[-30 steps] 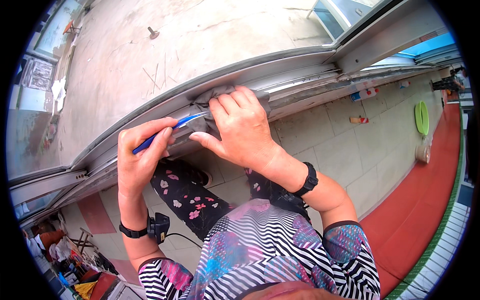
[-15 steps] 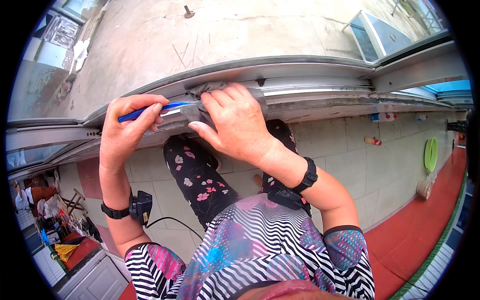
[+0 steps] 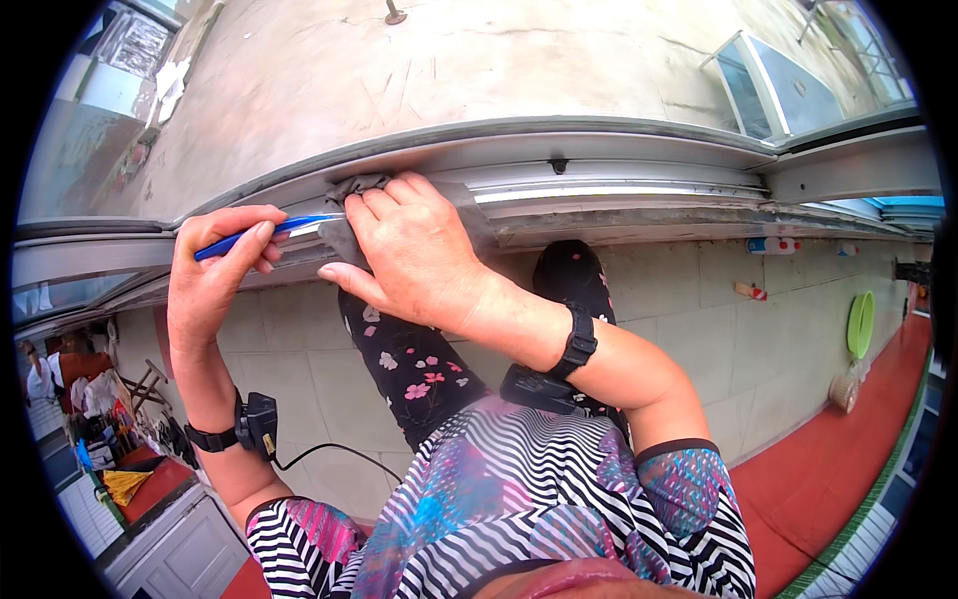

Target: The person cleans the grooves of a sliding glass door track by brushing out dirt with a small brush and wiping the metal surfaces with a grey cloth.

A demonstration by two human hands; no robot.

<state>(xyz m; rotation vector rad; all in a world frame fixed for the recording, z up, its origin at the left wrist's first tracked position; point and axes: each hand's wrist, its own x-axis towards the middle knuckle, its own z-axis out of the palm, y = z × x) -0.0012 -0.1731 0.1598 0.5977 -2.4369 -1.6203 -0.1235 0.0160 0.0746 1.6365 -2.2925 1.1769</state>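
My left hand (image 3: 212,272) is closed round a slim tool with a blue handle (image 3: 222,245). Its thin pale tip points right, reaching the edge of a crumpled grey cloth (image 3: 344,243); the tool's exact kind I cannot make out. Palm down, my right hand (image 3: 424,250) presses that cloth onto the metal window track (image 3: 619,190), its fingers bent over the far side of the cloth and the thumb apart on the near side. Part of the cloth is hidden under this hand, and a flap of it shows to the right of the fingers.
Beyond the track lies a concrete surface with a glazed frame (image 3: 788,95) at the right. Against the near wall stands a bottle (image 3: 768,246). A green basin (image 3: 860,324) and a woven basket (image 3: 843,391) are farther right. A cable (image 3: 339,446) hangs from the left wrist device.
Both hands have shifted left along the window track, the cloth and the blue tool moving with them. The view itself has also shifted slightly.
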